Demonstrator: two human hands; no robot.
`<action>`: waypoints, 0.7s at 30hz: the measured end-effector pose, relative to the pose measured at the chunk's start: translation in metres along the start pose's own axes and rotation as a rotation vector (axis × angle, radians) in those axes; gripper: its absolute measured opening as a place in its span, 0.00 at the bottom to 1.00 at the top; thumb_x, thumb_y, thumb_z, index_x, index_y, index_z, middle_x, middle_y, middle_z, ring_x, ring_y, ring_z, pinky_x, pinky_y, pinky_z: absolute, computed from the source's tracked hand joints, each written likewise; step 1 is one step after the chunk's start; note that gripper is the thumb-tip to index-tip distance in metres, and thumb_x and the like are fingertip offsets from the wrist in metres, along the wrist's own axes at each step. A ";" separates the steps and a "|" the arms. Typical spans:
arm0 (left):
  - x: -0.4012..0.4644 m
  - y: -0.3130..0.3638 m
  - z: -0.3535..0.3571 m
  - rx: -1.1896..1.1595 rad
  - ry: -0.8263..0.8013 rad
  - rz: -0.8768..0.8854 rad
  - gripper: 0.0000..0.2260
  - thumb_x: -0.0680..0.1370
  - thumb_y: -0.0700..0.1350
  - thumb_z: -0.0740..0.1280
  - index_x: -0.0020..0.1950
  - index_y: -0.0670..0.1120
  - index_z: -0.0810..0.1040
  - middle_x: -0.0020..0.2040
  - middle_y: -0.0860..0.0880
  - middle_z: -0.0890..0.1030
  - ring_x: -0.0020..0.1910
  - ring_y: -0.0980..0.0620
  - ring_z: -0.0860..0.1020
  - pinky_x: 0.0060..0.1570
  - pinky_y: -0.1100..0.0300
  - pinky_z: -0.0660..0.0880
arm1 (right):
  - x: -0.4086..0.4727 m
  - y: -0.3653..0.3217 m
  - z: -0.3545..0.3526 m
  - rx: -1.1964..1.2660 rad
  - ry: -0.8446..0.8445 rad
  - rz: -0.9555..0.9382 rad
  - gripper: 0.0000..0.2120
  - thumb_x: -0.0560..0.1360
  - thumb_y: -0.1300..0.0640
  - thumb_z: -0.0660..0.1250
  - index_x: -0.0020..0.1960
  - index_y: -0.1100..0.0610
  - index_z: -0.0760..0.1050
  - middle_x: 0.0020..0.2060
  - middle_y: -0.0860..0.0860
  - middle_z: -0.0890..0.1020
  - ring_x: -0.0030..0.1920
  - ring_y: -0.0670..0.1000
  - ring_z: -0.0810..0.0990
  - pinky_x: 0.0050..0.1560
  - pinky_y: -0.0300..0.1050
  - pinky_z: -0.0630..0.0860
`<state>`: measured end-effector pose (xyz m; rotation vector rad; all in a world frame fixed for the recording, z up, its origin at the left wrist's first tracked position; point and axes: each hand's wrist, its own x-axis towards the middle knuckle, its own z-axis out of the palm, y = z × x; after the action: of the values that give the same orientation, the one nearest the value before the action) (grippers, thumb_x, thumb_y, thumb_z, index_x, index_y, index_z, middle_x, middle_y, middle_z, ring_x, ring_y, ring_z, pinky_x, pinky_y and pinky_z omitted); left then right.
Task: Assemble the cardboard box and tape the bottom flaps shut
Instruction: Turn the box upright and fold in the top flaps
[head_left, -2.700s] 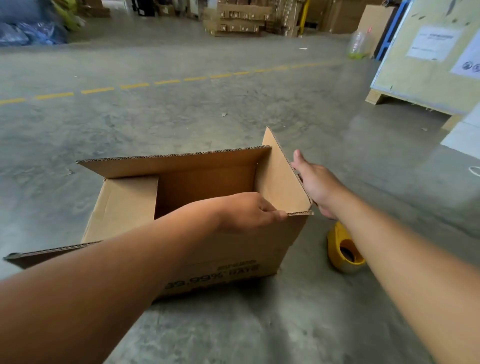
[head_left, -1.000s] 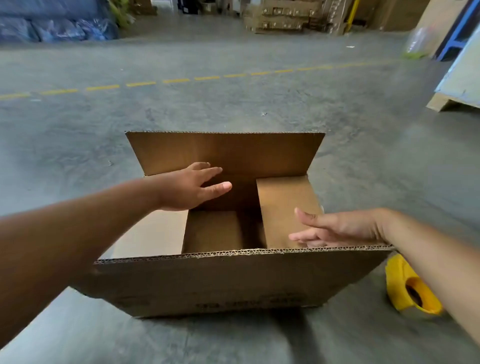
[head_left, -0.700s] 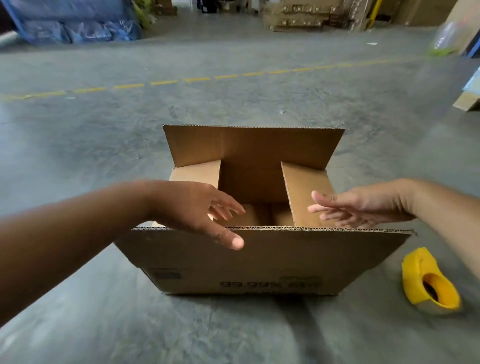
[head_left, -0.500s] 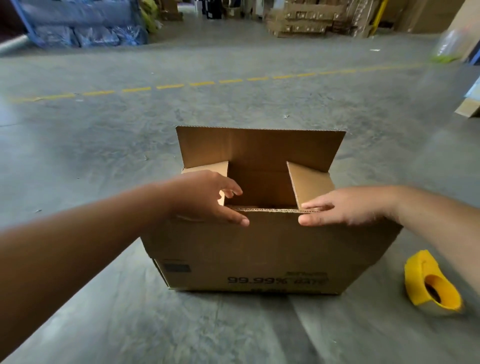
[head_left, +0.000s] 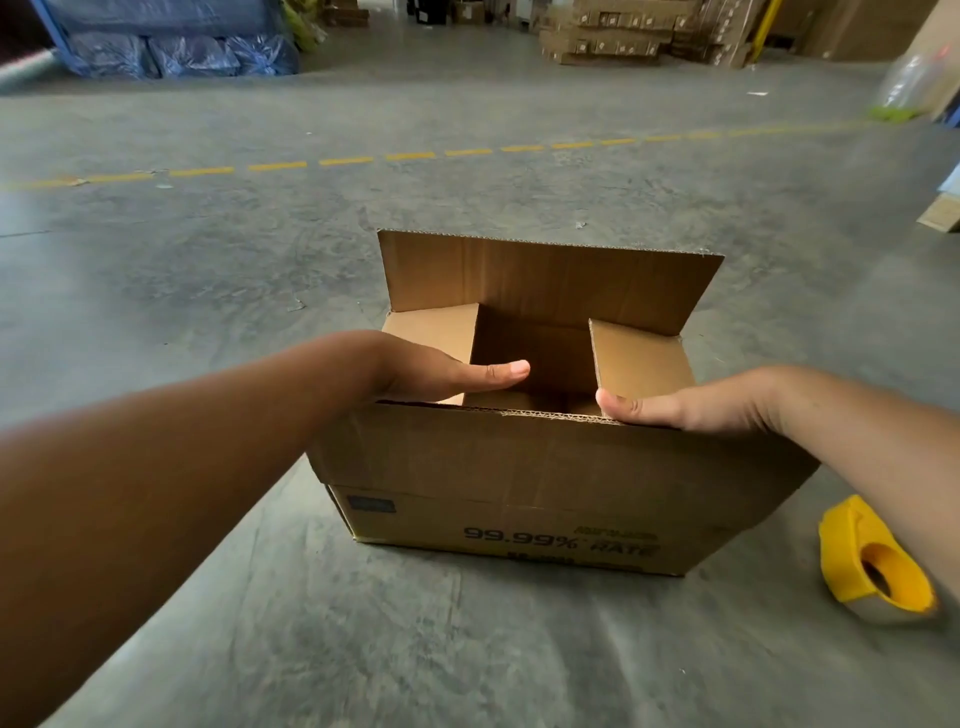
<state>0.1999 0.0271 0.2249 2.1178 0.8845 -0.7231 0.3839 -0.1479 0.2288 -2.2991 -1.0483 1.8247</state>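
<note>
Fingers of the left hand (head_left: 441, 371) and right hand (head_left: 670, 408) hidden behind the near flap (head_left: 545, 452) of the cardboard box (head_left: 519, 519); only thumbs showing. Small print under "99.99% RATE" too blurred to read. Tape dispenser (head_left: 872, 566) partly covered by the right forearm. Box floor mostly out of sight.

Both bare forearms reached forward, converging. The left hand (head_left: 436, 371) lay palm-down and flat, thumb stretched straight toward the right. The right hand (head_left: 685, 408) mirrored it, thumb pointing left, fingers hidden beneath the palm. The two thumb tips stayed apart.
</note>
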 end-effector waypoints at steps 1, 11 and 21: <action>0.003 0.001 0.000 0.025 0.039 -0.020 0.41 0.73 0.74 0.48 0.79 0.52 0.63 0.78 0.46 0.66 0.76 0.44 0.66 0.71 0.48 0.62 | 0.001 0.000 -0.002 0.004 -0.001 0.002 0.35 0.69 0.27 0.49 0.45 0.50 0.84 0.46 0.56 0.86 0.47 0.54 0.85 0.51 0.46 0.81; 0.014 0.006 -0.002 0.046 -0.047 -0.047 0.42 0.73 0.76 0.43 0.81 0.54 0.58 0.79 0.45 0.63 0.77 0.42 0.62 0.74 0.46 0.58 | 0.011 0.000 -0.008 0.016 0.111 0.011 0.33 0.67 0.24 0.46 0.54 0.44 0.76 0.47 0.54 0.86 0.48 0.53 0.85 0.52 0.47 0.80; 0.017 -0.012 0.004 0.130 -0.011 0.160 0.40 0.69 0.70 0.64 0.78 0.55 0.66 0.76 0.50 0.69 0.74 0.46 0.69 0.72 0.49 0.63 | 0.017 0.018 0.001 -0.511 0.428 -0.210 0.52 0.55 0.15 0.50 0.74 0.37 0.60 0.75 0.42 0.62 0.73 0.47 0.63 0.73 0.52 0.59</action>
<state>0.2002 0.0356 0.2061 2.2663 0.6690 -0.7253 0.3931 -0.1542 0.2066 -2.5319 -1.7306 1.0008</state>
